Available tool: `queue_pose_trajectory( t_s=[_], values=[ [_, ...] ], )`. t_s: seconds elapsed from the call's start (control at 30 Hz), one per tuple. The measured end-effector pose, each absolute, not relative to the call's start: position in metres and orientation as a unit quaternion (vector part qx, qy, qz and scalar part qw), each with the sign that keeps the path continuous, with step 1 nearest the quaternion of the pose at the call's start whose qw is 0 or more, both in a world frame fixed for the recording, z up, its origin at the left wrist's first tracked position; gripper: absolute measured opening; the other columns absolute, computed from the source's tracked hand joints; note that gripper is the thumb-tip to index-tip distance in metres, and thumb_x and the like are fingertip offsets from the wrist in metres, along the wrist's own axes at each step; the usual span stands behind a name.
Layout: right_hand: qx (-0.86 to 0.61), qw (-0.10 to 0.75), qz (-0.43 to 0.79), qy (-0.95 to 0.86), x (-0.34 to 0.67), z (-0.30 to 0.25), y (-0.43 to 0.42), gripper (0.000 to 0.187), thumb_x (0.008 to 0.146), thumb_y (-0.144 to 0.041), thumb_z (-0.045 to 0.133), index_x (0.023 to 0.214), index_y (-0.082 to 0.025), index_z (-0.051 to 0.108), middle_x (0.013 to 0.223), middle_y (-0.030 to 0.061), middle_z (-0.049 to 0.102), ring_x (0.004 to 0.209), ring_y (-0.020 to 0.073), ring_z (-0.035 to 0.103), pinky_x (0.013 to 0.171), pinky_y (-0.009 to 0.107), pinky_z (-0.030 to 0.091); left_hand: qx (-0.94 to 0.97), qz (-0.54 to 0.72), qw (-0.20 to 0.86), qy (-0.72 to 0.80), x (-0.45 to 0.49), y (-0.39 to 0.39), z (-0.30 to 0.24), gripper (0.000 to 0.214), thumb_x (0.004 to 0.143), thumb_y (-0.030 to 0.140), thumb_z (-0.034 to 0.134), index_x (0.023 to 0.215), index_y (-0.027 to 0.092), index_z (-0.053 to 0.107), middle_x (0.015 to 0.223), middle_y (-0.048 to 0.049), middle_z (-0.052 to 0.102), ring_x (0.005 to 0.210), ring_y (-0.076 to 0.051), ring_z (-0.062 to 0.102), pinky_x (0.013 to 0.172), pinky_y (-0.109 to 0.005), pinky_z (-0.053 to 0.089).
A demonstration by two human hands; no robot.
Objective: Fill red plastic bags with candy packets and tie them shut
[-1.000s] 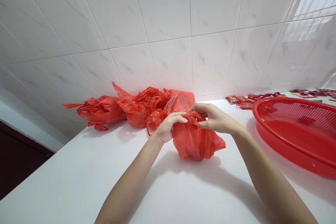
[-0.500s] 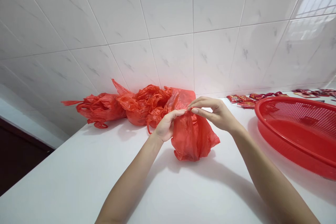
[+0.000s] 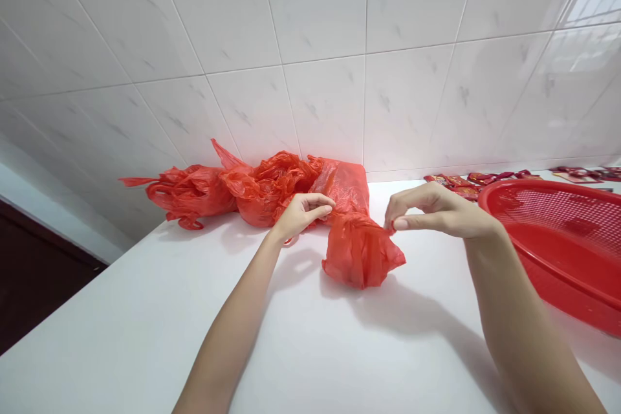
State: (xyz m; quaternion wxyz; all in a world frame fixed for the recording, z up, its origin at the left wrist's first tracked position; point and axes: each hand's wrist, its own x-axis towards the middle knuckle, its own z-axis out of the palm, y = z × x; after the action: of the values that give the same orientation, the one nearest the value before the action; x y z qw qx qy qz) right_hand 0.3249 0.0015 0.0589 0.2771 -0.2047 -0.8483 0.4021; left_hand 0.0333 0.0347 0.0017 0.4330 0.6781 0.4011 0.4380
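Two bare forearms reach forward from the bottom of the view across a white counter [image 3: 145,336], toward a white marbled tile wall [image 3: 315,13] at 12 o'clock. Near the middle of the view, just ahead of the person, a bunched red plastic bag [image 3: 359,251] sits on the counter, its upper part narrowing into a flatter stretch of red plastic that runs toward the wall (where one bag ends and the next begins is hard to tell). The left hand [image 3: 303,215] is at about 11 o'clock, loosely curled in a narrow shape, just beside the bag; whether it holds anything, I cannot tell. The right hand [image 3: 439,212], at about 1 o'clock, is raised in a narrow pinch on a small tip of the bag's edge. Behind the left hand, at 11 o'clock, a pile of crumpled red plastic bags [image 3: 233,191] lies against the wall. At 2 o'clock sits a large red mesh basket [image 3: 548,220], with small red sachets [image 3: 458,184] beyond it along the wall.
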Motion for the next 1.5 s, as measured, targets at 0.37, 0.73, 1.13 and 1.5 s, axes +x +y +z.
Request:
queue_pose_trajectory(
  t_s=[0.37,0.73,1.13,1.5],
  values=[
    [-0.153,0.209,0.436,-0.862,0.353,0.064,0.004,0.02,0.087,-0.036,0.072,0.077,-0.021,0.081,0.073,0.0064,0.075,0.067,0.0186,0.069,0.063,0.031,0.055,0.692,0.396,0.438,0.416,0.028,0.046,-0.008,0.03,0.067,0.041,0.083,0.079,0.015,0.076,0.073,-0.0038,0.071,0.067,-0.015,0.062,0.066,-0.028,0.049],
    [-0.28,0.516,0.412,-0.696,0.294,0.05,0.002,0.037,0.083,-0.052,0.076,0.07,-0.018,0.069,0.066,0.0033,0.066,0.061,0.0145,0.058,0.059,0.029,0.049,0.722,0.498,0.335,0.346,0.052,0.012,0.017,0.031,0.078,0.04,0.08,0.101,0.019,0.075,0.104,-0.0081,0.073,0.1,-0.022,0.066,0.086,-0.031,0.052],
    [-0.24,0.431,0.501,-0.711,0.265,0.029,0.004,0.054,0.085,-0.051,0.074,0.127,-0.024,0.055,0.106,0.0069,0.071,0.1,0.0221,0.067,0.088,0.038,0.054,0.705,0.52,0.333,0.348,0.079,-0.013,0.024,0.033,0.083,0.049,0.073,0.072,0.018,0.069,0.071,-0.0019,0.062,0.074,-0.018,0.058,0.069,-0.03,0.047],
    [-0.224,0.235,0.571,-0.754,0.232,0.003,-0.003,0.047,0.079,-0.049,0.077,0.067,-0.021,0.041,0.064,-0.0059,0.036,0.061,0.0112,0.035,0.054,0.027,0.03,0.584,0.614,0.437,0.302,0.065,-0.006,0.031,0.027,0.074,0.043,0.083,0.076,0.017,0.075,0.073,-0.0009,0.067,0.066,-0.012,0.058,0.063,-0.025,0.048]
  ],
)
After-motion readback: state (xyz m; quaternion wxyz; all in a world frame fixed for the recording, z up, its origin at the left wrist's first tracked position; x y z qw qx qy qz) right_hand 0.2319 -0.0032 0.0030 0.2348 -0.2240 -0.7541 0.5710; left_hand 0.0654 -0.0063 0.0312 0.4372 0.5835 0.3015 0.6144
